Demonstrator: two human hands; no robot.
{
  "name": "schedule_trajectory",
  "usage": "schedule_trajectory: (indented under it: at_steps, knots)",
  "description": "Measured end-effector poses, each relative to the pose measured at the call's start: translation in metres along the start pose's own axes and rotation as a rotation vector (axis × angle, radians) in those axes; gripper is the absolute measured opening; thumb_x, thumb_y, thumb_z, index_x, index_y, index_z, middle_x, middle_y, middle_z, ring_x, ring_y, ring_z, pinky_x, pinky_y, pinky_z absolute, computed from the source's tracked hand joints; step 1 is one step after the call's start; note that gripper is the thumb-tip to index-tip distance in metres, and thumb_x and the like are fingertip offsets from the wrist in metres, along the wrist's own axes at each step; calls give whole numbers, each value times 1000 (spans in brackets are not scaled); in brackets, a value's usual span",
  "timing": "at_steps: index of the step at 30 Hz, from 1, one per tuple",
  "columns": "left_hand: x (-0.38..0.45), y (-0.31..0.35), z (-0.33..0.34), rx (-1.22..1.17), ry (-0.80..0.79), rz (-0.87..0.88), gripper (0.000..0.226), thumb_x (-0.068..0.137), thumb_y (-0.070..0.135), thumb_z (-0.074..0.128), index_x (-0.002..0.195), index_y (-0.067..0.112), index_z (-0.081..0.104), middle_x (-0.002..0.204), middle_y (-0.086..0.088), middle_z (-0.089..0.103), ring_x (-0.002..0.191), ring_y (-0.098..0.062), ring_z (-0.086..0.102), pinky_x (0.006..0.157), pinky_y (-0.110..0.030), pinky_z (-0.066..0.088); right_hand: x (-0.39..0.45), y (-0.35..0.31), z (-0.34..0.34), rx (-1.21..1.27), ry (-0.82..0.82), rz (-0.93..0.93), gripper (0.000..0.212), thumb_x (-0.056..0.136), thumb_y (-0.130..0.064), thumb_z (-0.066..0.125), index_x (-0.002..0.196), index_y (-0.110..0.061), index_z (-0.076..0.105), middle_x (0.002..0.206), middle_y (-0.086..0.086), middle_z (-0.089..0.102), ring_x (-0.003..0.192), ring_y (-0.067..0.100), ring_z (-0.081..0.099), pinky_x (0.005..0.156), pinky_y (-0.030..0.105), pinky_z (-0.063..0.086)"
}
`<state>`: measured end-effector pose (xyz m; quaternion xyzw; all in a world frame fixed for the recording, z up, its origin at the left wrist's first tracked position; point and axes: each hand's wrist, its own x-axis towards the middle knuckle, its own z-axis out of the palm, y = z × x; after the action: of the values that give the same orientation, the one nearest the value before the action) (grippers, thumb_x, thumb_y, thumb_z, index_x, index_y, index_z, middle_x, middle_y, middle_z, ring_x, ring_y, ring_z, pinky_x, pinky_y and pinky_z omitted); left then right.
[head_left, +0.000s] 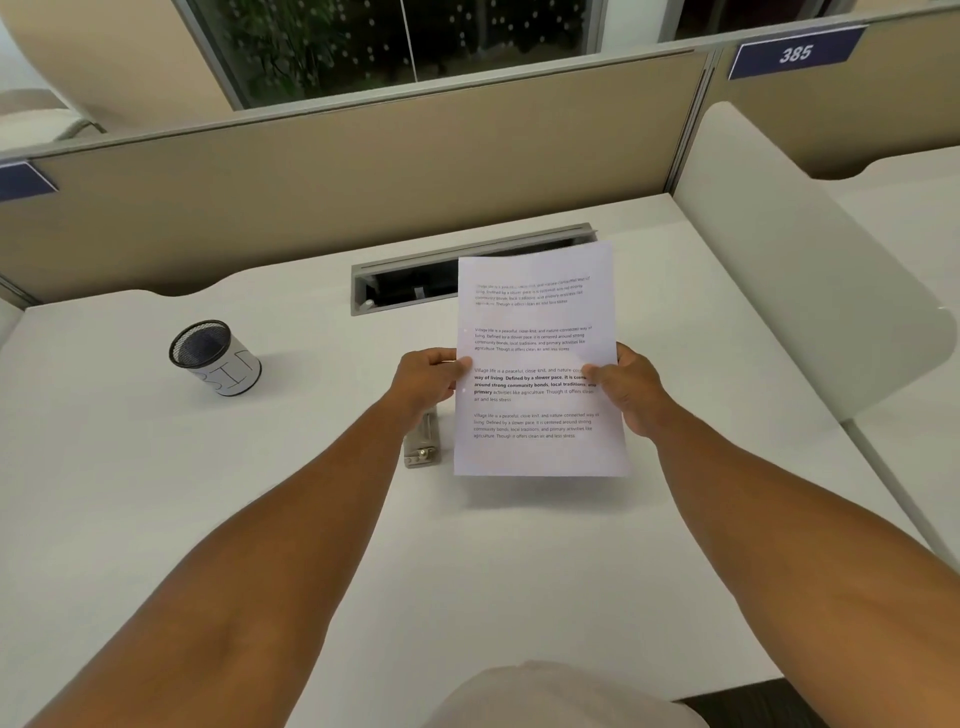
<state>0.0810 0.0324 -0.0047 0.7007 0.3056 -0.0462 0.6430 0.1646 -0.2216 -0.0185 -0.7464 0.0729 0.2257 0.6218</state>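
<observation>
White printed paper sheet (537, 358) held above the white tabletop (311, 493), centre; left grip (426, 382) pinches its left edge; right grip (631, 392) pinches its right edge; grey metal tool (422, 441) lies just left.

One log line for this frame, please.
printed sheet: held over desk | left hand: pinches its left edge | right hand: pinches its right edge | mesh pen cup: left, apart | grey metal tool: beneath left hand

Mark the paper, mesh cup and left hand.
paper (537, 358): head view, sheet's middle.
mesh cup (231, 370): head view, white side label.
left hand (428, 379): head view, back of hand.
</observation>
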Motion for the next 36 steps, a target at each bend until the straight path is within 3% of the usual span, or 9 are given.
schedule_trajectory:
  at_steps: [3,6,10,14,19,27,36]
  knots:
    - [3,0,8,2,30,-18,4,89,17,74,92,17,71,103,-6,76,95,-20,73,92,-32,57,0,0,-5,-65,12,11,27,86,-5,56,104,-23,60,107,0,68,85,15,64,66,27,50]
    - [8,-4,17,6,42,-38,5,88,17,75,86,20,71,97,-4,77,94,-20,74,93,-33,57,6,4,-11,-95,55,19,27,85,-4,54,107,-19,58,108,2,66,89,19,64,71,30,53]
    - [20,-3,31,11,61,-62,2,89,16,74,91,16,73,102,-7,76,97,-22,73,94,-36,57,18,9,-24,-92,146,52,26,81,-7,65,105,-15,57,110,6,67,98,26,67,89,43,56]
    - [33,1,50,27,64,-84,19,90,15,73,107,6,73,105,-9,75,96,-22,73,93,-36,58,31,10,-38,-134,227,67,26,81,-8,60,105,-14,60,110,6,68,99,25,67,89,42,56]
    - [47,6,79,60,63,-106,22,89,18,73,109,9,74,104,-6,76,95,-20,73,92,-34,58,45,7,-52,-186,289,81,40,82,-7,47,119,-13,62,115,4,67,97,23,63,76,31,52]
    - [73,15,122,39,25,-138,15,92,16,70,105,9,73,101,-4,77,89,-19,75,87,-34,60,79,5,-80,-232,333,93,48,83,-6,41,124,-16,63,121,4,65,105,25,62,92,36,53]
    - [102,26,159,-28,21,-176,6,90,13,71,86,17,71,96,-3,76,87,-18,75,81,-29,61,113,0,-110,-219,473,80,38,80,-10,49,112,-23,66,100,-5,65,77,14,58,56,18,41]
